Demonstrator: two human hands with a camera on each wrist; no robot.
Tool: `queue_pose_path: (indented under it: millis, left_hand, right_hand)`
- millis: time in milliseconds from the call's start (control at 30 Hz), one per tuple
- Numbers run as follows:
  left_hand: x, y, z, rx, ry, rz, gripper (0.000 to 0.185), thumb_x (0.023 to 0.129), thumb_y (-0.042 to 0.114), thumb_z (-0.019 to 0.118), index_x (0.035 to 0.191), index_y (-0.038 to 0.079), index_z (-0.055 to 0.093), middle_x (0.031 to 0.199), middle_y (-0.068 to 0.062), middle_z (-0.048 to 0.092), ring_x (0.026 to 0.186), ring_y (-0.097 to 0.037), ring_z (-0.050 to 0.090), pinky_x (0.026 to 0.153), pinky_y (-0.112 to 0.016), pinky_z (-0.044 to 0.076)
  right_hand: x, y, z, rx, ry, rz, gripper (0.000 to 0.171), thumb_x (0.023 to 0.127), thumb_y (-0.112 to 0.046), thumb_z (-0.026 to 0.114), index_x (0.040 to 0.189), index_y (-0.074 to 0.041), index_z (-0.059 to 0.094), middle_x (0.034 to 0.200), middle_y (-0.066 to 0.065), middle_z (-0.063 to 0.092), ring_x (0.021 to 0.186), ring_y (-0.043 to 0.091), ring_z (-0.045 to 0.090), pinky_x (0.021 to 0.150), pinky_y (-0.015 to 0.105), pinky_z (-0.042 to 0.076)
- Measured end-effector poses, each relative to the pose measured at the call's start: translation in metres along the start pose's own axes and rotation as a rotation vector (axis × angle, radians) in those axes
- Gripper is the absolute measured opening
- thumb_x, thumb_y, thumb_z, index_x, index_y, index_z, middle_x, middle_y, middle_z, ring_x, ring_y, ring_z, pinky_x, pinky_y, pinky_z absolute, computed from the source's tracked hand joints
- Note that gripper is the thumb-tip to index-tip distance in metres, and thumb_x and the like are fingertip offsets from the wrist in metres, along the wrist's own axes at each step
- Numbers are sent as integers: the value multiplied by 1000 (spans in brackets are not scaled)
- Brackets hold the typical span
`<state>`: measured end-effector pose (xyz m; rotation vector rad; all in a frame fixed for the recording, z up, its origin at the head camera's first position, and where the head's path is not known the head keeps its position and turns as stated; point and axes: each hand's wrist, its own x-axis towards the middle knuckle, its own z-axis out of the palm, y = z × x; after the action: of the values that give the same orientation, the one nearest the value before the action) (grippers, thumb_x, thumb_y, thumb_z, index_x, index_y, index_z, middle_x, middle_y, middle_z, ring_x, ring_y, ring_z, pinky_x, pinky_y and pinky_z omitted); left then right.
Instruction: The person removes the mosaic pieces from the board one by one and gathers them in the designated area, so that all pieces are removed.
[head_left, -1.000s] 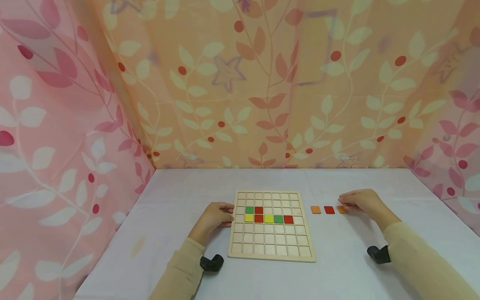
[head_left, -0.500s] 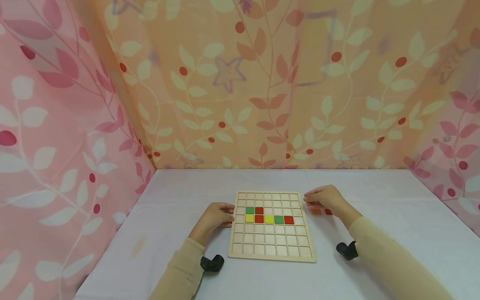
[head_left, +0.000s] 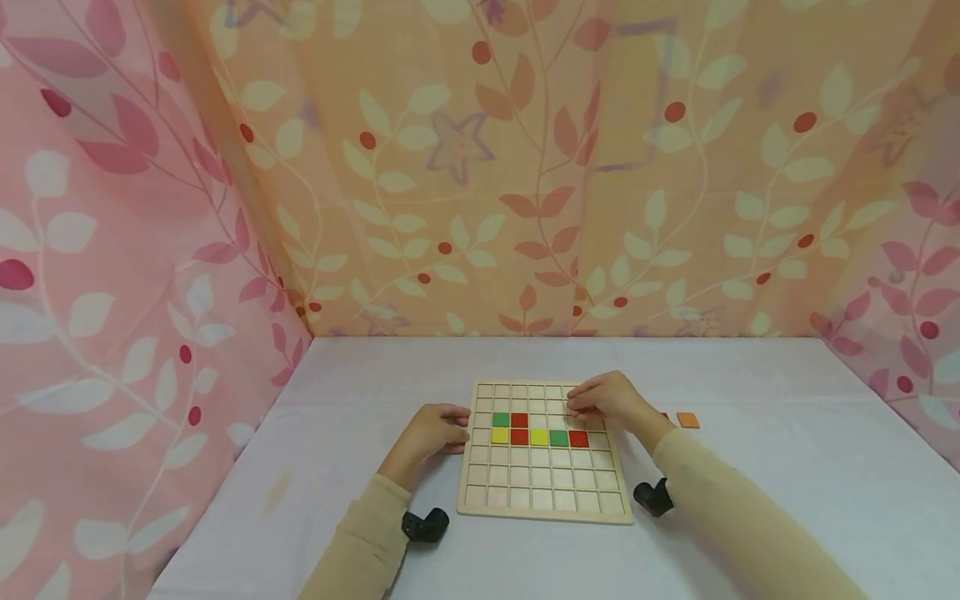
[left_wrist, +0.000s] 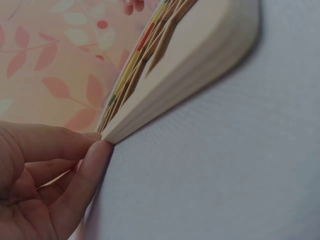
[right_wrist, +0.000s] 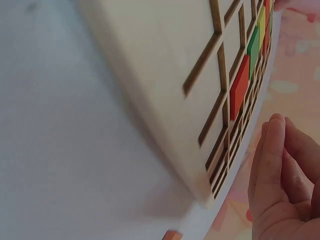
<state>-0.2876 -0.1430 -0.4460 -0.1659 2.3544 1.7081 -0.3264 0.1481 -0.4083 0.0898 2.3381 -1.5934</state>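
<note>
left hand (head_left: pixel 429 433) braced the square wooden grid board (head_left: pixel 542 487) edge, fingers loosely curled, so it wouldn't slide | right hand (head_left: pixel 611 398) hovered over upper-right cells, fingers bunched, couldn't tell if holding a tile | spare orange square tile (head_left: pixel 687 420) waited on the desk (head_left: pixel 750 467)

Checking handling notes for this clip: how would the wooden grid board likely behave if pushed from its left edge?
The wooden grid board looks rigid and flat, so it would probably slide without tipping. The left hand touching its edge suggests it shifts easily. Its tiles sit recessed, likely staying put.

1. The left hand (head_left: pixel 429 433) lies low, fingers loosely curled, fingertips (left_wrist: pixel 100 150) extended forward
2. The right hand (head_left: pixel 609 398) is raised, fingers bunched together, forearm reaching in from the right
</note>
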Motion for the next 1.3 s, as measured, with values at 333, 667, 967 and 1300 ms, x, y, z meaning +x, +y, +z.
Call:
queue_pose_path:
  millis: [333, 667, 967, 1300]
  left_hand:
    - [-5, 2, 0, 1, 4, -16, 41, 77, -7, 65, 117, -1, 60, 100, -10, 60, 68, -12, 60, 62, -26, 57]
    - [0, 0, 1, -3, 6, -11, 43, 76, -8, 66, 118, -1, 60, 100, -10, 60, 70, -11, 61, 62, -27, 57]
    - [1, -2, 0, -13, 0, -2, 43, 76, -8, 65, 118, -2, 60, 101, -10, 60, 72, -14, 63, 61, -27, 57]
    - [2, -1, 0, -15, -1, -1, 43, 75, -9, 66, 118, -2, 60, 101, -11, 60, 70, -11, 61, 61, -27, 57]
  right_hand:
    - [-3, -9, 27, 11, -75, -7, 20, 79, -4, 70, 95, 7, 69, 73, 8, 70, 56, 13, 63, 60, 26, 57]
    - [1, -16, 47, 26, -77, 47, 23, 80, -3, 69, 100, 9, 67, 81, 13, 71, 60, 15, 65, 59, 27, 57]
    - [11, -10, 57, 15, -92, 53, 17, 77, -2, 72, 91, 6, 70, 77, 13, 70, 56, 14, 64, 57, 27, 57]
    - [9, -14, 60, 9, -102, 40, 14, 77, -3, 72, 88, 5, 70, 76, 13, 70, 54, 13, 63, 57, 27, 57]
